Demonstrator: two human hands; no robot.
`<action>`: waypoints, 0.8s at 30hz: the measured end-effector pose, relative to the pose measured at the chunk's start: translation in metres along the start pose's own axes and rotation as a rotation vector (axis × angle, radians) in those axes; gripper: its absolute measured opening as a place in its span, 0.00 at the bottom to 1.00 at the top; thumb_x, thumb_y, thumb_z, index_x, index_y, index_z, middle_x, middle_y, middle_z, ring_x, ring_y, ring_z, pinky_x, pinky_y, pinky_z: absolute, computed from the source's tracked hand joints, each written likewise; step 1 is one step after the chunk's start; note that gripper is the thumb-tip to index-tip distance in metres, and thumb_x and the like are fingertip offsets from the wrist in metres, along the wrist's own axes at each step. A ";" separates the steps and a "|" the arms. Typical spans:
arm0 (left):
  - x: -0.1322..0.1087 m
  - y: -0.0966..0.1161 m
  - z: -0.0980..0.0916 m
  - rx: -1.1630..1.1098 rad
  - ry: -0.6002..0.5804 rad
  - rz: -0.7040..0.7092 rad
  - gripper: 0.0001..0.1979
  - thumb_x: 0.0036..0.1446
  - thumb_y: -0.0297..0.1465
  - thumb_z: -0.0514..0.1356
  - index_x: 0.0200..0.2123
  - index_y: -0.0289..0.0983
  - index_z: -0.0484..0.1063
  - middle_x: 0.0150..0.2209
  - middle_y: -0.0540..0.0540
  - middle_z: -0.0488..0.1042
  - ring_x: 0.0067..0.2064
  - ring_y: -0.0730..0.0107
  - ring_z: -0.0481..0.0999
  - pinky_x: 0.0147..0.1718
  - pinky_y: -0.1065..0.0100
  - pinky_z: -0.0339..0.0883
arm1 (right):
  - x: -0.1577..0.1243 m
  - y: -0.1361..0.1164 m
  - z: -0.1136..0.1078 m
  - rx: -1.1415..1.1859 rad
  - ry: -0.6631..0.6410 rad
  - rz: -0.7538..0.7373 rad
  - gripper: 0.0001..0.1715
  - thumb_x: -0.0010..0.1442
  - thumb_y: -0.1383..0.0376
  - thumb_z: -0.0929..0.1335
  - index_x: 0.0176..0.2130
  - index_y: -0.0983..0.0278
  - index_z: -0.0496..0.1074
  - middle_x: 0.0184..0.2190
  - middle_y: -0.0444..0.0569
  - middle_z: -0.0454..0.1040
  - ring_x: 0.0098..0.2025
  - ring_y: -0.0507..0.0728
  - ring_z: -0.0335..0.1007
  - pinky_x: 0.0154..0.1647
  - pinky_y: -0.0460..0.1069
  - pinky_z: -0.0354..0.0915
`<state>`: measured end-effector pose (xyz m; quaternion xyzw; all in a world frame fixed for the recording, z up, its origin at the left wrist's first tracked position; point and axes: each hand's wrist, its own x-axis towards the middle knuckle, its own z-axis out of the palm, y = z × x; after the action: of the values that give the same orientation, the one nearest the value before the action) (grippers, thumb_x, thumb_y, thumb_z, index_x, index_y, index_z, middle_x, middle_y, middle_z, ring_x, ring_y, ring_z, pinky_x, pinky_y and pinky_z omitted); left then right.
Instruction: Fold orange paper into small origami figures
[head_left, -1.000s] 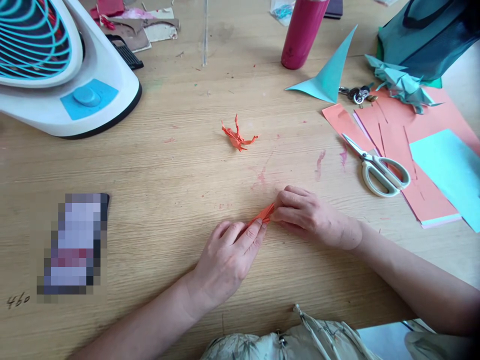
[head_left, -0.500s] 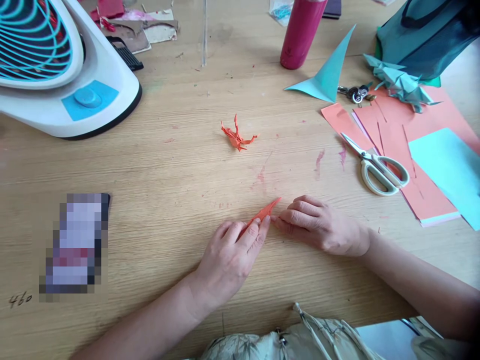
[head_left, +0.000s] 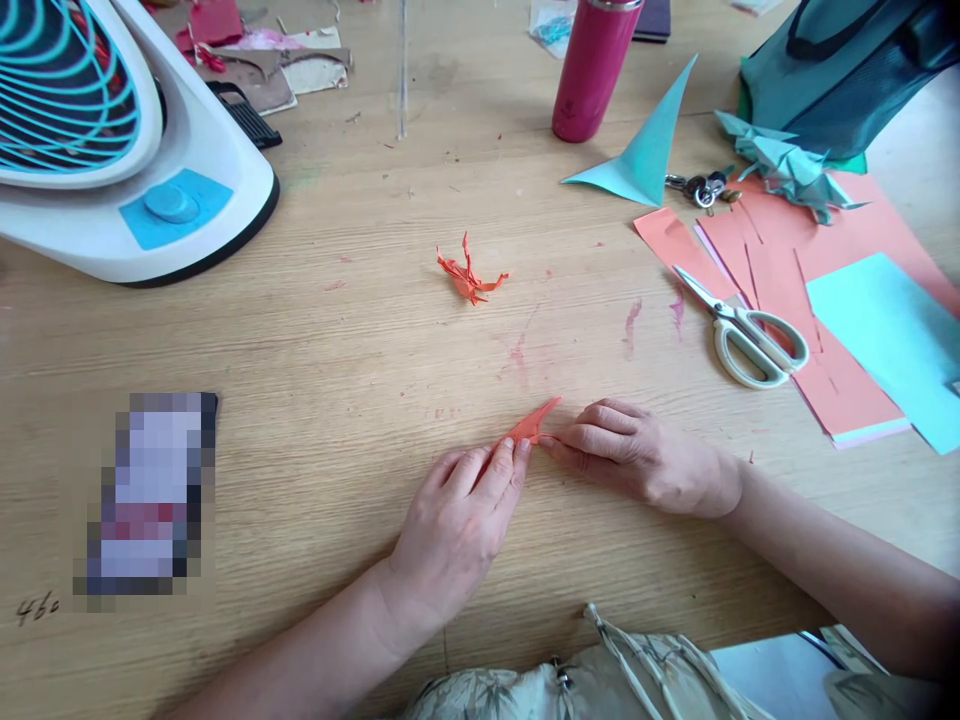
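Note:
A narrow folded piece of orange paper (head_left: 537,420) lies on the wooden table, its pointed tip angled away to the upper right. My left hand (head_left: 461,515) has its fingers closed over the lower part, pressing it to the tabletop and hiding much of it. From the other side, my right hand (head_left: 622,450) pinches a thin end of the same paper between thumb and forefinger, the other fingers curled. Beyond both hands sits a small orange origami figure (head_left: 469,280) with thin, raised limbs.
Scissors (head_left: 750,335) rest partly on orange paper sheets (head_left: 847,385) at right, beside a turquoise sheet (head_left: 892,330). Farther back are a folded turquoise paper (head_left: 645,150), keys (head_left: 705,190), a turquoise origami figure (head_left: 795,170) and a magenta bottle (head_left: 596,75). A fan (head_left: 202,130) and blurred phone (head_left: 154,480) stand left.
My left fingertips have drawn back slightly, so more of the orange paper shows beside them. My right hand keeps its pinch. The whole view has shifted a little.

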<state>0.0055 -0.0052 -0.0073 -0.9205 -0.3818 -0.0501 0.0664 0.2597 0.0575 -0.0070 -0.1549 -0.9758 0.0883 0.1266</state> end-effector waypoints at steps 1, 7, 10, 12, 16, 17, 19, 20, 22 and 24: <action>0.000 0.000 0.000 0.008 -0.007 0.003 0.21 0.66 0.23 0.54 0.61 0.29 0.69 0.54 0.42 0.77 0.46 0.64 0.73 0.46 0.62 0.71 | -0.001 -0.001 0.000 0.009 0.004 0.013 0.20 0.71 0.72 0.56 0.50 0.67 0.74 0.41 0.56 0.75 0.39 0.60 0.66 0.38 0.56 0.65; 0.002 0.000 0.001 0.032 -0.043 0.008 0.23 0.64 0.22 0.55 0.62 0.30 0.68 0.53 0.43 0.77 0.42 0.65 0.73 0.44 0.64 0.73 | -0.007 -0.007 0.008 0.072 0.064 0.173 0.15 0.69 0.69 0.64 0.53 0.68 0.73 0.43 0.58 0.76 0.41 0.60 0.68 0.42 0.56 0.66; 0.002 0.001 0.002 0.027 -0.059 0.008 0.24 0.63 0.22 0.56 0.63 0.30 0.67 0.54 0.42 0.77 0.43 0.65 0.73 0.44 0.63 0.73 | -0.010 -0.009 0.011 0.091 0.095 0.200 0.16 0.68 0.70 0.65 0.54 0.67 0.73 0.43 0.58 0.76 0.42 0.60 0.68 0.43 0.56 0.66; 0.002 0.002 0.002 0.029 -0.060 0.006 0.24 0.63 0.23 0.57 0.63 0.30 0.67 0.54 0.42 0.76 0.44 0.64 0.72 0.45 0.62 0.73 | -0.012 -0.010 0.010 0.089 0.108 0.212 0.16 0.68 0.70 0.65 0.54 0.66 0.73 0.44 0.57 0.76 0.42 0.60 0.68 0.43 0.56 0.66; 0.001 0.001 0.004 0.017 -0.049 0.005 0.24 0.63 0.22 0.57 0.62 0.30 0.68 0.54 0.43 0.76 0.43 0.64 0.71 0.44 0.62 0.73 | -0.011 -0.012 0.007 0.100 0.150 0.246 0.16 0.67 0.70 0.66 0.53 0.64 0.73 0.43 0.56 0.76 0.41 0.59 0.68 0.42 0.56 0.66; 0.001 0.001 0.004 0.012 -0.048 0.006 0.24 0.63 0.22 0.57 0.62 0.30 0.68 0.54 0.43 0.76 0.43 0.64 0.71 0.44 0.62 0.73 | -0.010 -0.013 0.007 0.099 0.156 0.261 0.16 0.67 0.70 0.66 0.54 0.64 0.73 0.43 0.56 0.76 0.41 0.59 0.68 0.42 0.56 0.66; 0.000 0.000 0.005 0.001 -0.035 0.007 0.23 0.63 0.22 0.56 0.62 0.30 0.68 0.54 0.42 0.76 0.43 0.64 0.71 0.44 0.62 0.72 | -0.007 -0.014 0.009 0.090 0.155 0.279 0.17 0.67 0.70 0.66 0.54 0.64 0.73 0.42 0.55 0.76 0.40 0.59 0.68 0.41 0.55 0.66; 0.000 -0.001 0.005 -0.009 -0.021 0.007 0.23 0.64 0.22 0.56 0.62 0.30 0.68 0.54 0.42 0.76 0.42 0.64 0.71 0.44 0.62 0.72 | -0.006 -0.014 0.011 0.084 0.154 0.283 0.16 0.67 0.70 0.66 0.54 0.64 0.73 0.41 0.55 0.75 0.40 0.59 0.68 0.41 0.55 0.66; -0.001 -0.002 0.006 -0.035 0.012 -0.003 0.22 0.65 0.22 0.55 0.61 0.29 0.69 0.54 0.41 0.76 0.42 0.65 0.71 0.44 0.62 0.72 | -0.004 -0.015 0.014 0.079 0.148 0.280 0.15 0.68 0.69 0.66 0.53 0.65 0.73 0.40 0.55 0.75 0.39 0.58 0.68 0.40 0.54 0.66; -0.002 -0.002 0.007 -0.066 0.028 -0.017 0.21 0.66 0.23 0.55 0.61 0.29 0.69 0.54 0.41 0.76 0.42 0.65 0.71 0.45 0.63 0.71 | -0.003 -0.016 0.017 0.091 0.140 0.283 0.15 0.68 0.70 0.65 0.53 0.66 0.73 0.40 0.56 0.75 0.39 0.58 0.69 0.39 0.54 0.66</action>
<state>0.0033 -0.0037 -0.0139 -0.9181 -0.3869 -0.0763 0.0411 0.2531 0.0397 -0.0200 -0.2909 -0.9280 0.1382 0.1874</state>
